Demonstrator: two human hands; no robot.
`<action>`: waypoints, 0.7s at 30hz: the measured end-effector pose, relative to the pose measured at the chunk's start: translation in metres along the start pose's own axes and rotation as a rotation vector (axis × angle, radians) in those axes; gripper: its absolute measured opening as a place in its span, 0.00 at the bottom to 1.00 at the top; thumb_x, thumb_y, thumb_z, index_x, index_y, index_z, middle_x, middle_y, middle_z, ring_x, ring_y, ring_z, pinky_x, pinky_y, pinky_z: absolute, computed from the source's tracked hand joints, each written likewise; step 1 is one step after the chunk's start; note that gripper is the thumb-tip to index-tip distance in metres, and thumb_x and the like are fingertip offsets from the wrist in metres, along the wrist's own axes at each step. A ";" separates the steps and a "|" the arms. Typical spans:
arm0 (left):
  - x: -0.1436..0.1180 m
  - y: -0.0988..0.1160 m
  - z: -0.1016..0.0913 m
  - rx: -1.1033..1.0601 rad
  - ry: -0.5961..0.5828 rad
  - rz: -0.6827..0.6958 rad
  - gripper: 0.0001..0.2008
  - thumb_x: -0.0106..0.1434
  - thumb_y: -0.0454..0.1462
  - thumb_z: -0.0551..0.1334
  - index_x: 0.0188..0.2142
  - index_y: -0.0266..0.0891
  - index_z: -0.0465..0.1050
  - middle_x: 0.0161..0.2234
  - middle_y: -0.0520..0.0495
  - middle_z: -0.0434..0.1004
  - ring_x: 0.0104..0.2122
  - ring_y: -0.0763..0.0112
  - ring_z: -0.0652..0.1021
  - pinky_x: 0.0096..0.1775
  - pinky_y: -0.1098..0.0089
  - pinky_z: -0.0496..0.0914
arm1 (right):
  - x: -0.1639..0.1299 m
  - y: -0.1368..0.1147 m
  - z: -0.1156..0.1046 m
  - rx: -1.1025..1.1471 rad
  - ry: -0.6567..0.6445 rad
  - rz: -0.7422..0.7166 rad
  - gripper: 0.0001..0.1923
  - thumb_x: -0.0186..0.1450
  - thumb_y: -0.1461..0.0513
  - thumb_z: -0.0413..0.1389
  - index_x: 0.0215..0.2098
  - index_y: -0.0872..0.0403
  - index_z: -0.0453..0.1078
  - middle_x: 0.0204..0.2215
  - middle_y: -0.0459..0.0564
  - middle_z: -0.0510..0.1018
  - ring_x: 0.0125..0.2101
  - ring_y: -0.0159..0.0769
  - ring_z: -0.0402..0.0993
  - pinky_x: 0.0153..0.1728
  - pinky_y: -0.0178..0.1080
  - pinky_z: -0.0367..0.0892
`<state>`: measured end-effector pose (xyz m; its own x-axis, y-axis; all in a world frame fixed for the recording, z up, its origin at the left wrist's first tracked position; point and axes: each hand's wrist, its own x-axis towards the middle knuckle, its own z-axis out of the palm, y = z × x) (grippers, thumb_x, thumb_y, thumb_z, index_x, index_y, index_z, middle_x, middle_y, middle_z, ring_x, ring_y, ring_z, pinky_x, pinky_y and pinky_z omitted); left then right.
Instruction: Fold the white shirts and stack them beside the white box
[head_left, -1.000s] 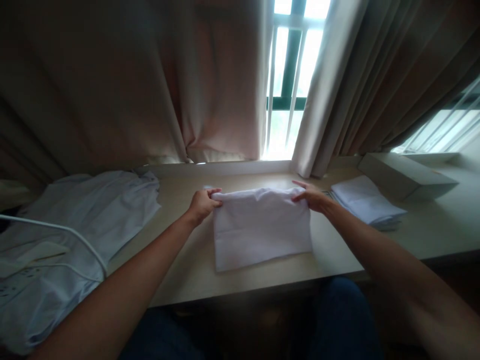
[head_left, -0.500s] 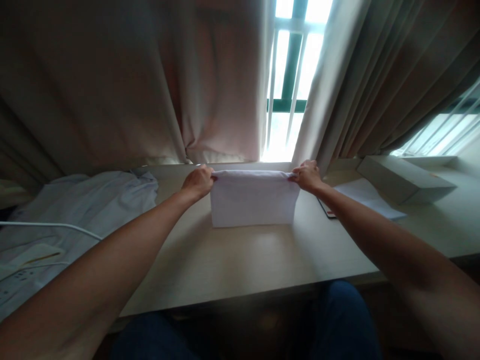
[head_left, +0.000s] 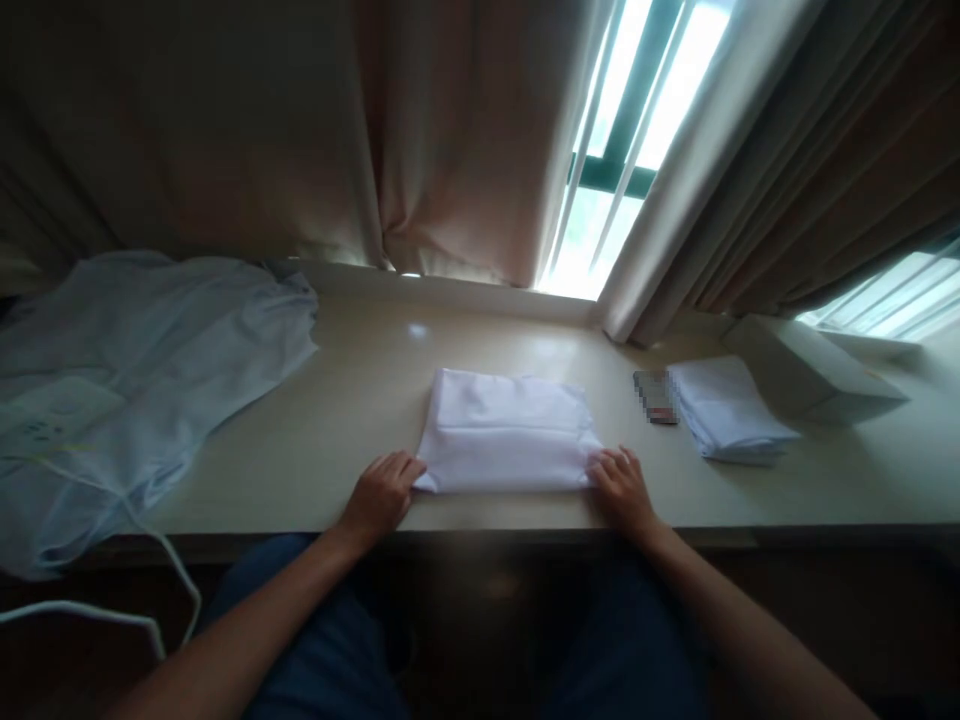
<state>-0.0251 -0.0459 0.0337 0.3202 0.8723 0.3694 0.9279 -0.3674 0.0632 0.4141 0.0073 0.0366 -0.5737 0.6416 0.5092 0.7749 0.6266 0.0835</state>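
Note:
A folded white cloth (head_left: 508,430) lies flat near the front edge of the beige table (head_left: 360,390). My left hand (head_left: 381,495) rests at its near left corner, fingers touching the cloth's edge. At the near right corner sits my right hand (head_left: 619,486), its fingers on the fold. Both hands press or pinch the near edge against the table.
A loose pale blue garment (head_left: 142,350) is spread at the left with a white cable (head_left: 169,565) hanging off the table. A stack of folded white cloths (head_left: 726,408) and a small dark object (head_left: 654,396) lie to the right, a flat box (head_left: 810,368) beyond. Curtains and a barred window stand behind.
My hands held the cloth's far edge, lifted it up toward the window, then brought it down toward me. The cloth now lies folded smaller, with my hands at its near edge.

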 end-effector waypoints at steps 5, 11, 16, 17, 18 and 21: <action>-0.015 0.004 0.012 -0.090 0.042 -0.234 0.11 0.57 0.27 0.54 0.35 0.42 0.69 0.35 0.45 0.70 0.38 0.63 0.72 0.42 0.65 0.67 | -0.021 -0.012 0.014 0.098 -0.055 0.176 0.15 0.61 0.69 0.51 0.43 0.52 0.72 0.54 0.56 0.70 0.53 0.47 0.62 0.55 0.52 0.60; -0.011 -0.001 0.011 -0.228 0.039 -0.274 0.09 0.59 0.30 0.52 0.33 0.42 0.68 0.35 0.46 0.69 0.37 0.65 0.72 0.42 0.66 0.67 | -0.021 -0.006 0.021 0.374 0.066 0.402 0.27 0.53 0.72 0.49 0.50 0.54 0.68 0.59 0.58 0.63 0.59 0.48 0.59 0.57 0.52 0.62; 0.023 -0.026 0.021 -0.340 0.152 -0.437 0.09 0.62 0.33 0.51 0.34 0.42 0.70 0.36 0.46 0.72 0.39 0.65 0.74 0.45 0.66 0.69 | -0.024 0.008 0.031 0.618 0.230 0.886 0.20 0.63 0.65 0.46 0.53 0.57 0.65 0.48 0.61 0.73 0.43 0.41 0.75 0.45 0.45 0.72; 0.038 -0.030 0.021 -0.334 0.172 -0.463 0.09 0.62 0.35 0.51 0.36 0.41 0.70 0.38 0.45 0.73 0.41 0.64 0.75 0.45 0.65 0.70 | -0.022 0.010 0.032 0.625 0.234 0.932 0.18 0.65 0.62 0.46 0.52 0.57 0.66 0.46 0.60 0.75 0.41 0.41 0.75 0.45 0.45 0.72; 0.056 -0.031 0.020 -0.319 0.180 -0.473 0.10 0.63 0.38 0.52 0.39 0.40 0.71 0.40 0.44 0.74 0.42 0.63 0.75 0.46 0.65 0.70 | -0.020 0.010 0.033 0.620 0.231 0.950 0.17 0.67 0.59 0.47 0.51 0.56 0.67 0.45 0.60 0.76 0.41 0.42 0.75 0.45 0.45 0.71; 0.119 -0.020 0.015 -0.245 0.121 -0.401 0.17 0.64 0.43 0.53 0.48 0.38 0.70 0.48 0.42 0.74 0.48 0.62 0.74 0.52 0.65 0.68 | -0.014 0.007 0.031 0.604 0.199 0.915 0.21 0.67 0.50 0.50 0.49 0.56 0.69 0.45 0.58 0.77 0.41 0.43 0.74 0.46 0.47 0.69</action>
<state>-0.0025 0.0700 0.0622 -0.0919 0.9221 0.3759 0.8968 -0.0874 0.4337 0.4192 0.0167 0.0030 0.2426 0.9232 0.2981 0.5961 0.1005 -0.7966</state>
